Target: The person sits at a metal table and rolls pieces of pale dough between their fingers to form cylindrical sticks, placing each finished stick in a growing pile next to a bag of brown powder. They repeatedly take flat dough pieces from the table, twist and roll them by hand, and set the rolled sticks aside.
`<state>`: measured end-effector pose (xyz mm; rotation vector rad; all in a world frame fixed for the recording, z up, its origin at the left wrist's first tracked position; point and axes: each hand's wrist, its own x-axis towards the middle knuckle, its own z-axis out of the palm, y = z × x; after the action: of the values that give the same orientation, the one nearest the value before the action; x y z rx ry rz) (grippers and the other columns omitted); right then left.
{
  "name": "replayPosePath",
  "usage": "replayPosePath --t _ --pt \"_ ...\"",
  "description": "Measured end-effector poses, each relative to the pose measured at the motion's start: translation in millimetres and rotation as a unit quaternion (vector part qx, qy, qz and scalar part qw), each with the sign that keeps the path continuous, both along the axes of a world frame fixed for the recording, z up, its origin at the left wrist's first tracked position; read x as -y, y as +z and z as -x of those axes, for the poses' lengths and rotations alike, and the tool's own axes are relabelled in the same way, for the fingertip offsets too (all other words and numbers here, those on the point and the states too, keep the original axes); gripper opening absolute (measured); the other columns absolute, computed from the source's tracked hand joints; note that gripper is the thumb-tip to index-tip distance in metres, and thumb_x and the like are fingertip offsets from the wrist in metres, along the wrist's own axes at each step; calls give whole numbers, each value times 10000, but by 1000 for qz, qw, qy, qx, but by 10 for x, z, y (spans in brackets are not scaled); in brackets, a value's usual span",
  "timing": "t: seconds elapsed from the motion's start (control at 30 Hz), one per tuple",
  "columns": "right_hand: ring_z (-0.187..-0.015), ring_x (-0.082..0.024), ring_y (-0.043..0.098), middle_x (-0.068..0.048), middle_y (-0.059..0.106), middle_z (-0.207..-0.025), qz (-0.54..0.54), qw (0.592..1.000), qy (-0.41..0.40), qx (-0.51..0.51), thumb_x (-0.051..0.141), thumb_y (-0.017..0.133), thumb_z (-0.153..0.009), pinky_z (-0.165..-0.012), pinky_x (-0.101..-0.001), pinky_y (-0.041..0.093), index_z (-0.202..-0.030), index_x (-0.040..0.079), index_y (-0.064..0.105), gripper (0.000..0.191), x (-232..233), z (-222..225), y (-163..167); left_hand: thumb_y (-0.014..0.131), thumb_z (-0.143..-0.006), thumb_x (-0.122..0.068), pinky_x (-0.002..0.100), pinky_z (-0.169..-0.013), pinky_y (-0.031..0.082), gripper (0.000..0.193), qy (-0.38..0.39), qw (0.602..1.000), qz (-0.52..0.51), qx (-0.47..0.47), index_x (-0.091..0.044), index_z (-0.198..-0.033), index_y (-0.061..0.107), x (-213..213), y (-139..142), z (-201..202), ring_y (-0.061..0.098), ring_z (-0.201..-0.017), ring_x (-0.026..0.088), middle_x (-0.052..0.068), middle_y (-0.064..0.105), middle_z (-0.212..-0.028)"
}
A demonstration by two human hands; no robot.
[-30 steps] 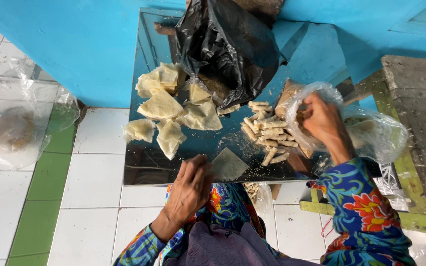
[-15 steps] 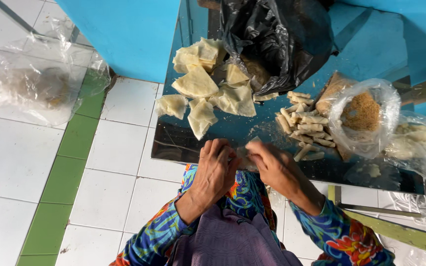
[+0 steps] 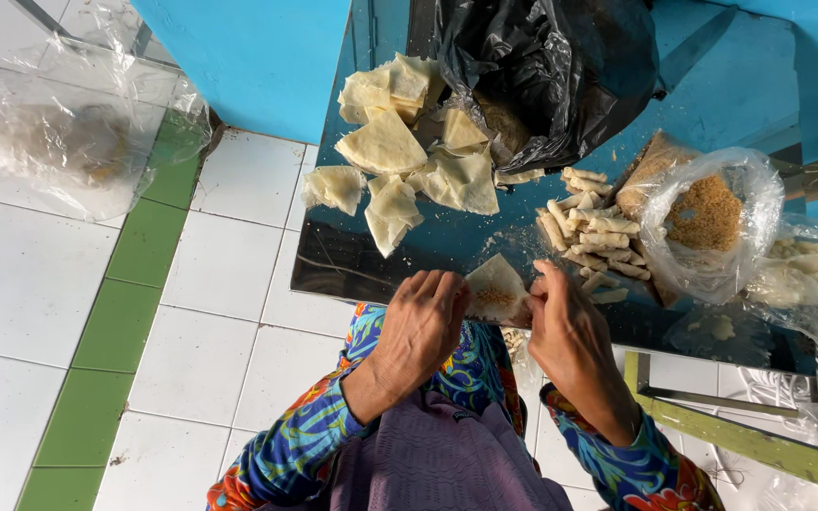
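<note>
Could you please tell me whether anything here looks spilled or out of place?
Yes: pale crumbs lie scattered on the dark glossy tabletop between the triangular pastry wrappers and the finished rolls. Nothing else stands out.

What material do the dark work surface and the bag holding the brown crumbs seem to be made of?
The work surface looks like glass or polished metal: dark, glossy, mirroring the blue wall. Which one, I cannot tell. The bag looks like thin clear plastic film: see-through, crinkled, with shiny highlights over the crumbs.
</note>
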<state>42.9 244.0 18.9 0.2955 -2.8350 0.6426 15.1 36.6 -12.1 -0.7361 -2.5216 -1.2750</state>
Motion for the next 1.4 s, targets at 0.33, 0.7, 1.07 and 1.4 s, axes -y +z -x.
replayPosePath --t 0.33,0.7,1.07,1.4 --pt "-996 -336 697 -199 646 -1098 103 989 95 55 -130 568 -894 -862 -410 553 -1378 -49 402 518 37 29 158 641 -911 -11 411 -815 555 225 -92 994 -58 19 -20 -1135 655 43 31 -28 673 -935 317 125 720 -1037" --pt "-841 -274 685 -136 714 -843 -44 986 161 -7 96 769 -831 -893 -463 519 -1416 -51 441 687 16 -20 -56 711 -847 -134 371 -866 525 287 -149 946 150 -247 0 -1099 679 21 -210 237 635 -989 250 101 645 -1060" --pt "-864 -259 760 -149 754 -992 141 973 128 128 -52 681 -876 -746 -362 601 -1454 47 454 628 4 410 109 693 -802 -142 353 -758 522 293 -63 950 212 -221 9 -1051 665 -134 -31 216 633 -907 240 121 644 -962" --pt "-885 -309 714 -203 688 -962 -5 987 140 -75 -17 701 -926 -777 -374 598 -1415 -49 424 564 -12 181 -276 682 -809 -120 372 -802 520 271 -114 940 214 -239 15 -1043 698 -64 -95 260 644 -935 259 107 654 -971"
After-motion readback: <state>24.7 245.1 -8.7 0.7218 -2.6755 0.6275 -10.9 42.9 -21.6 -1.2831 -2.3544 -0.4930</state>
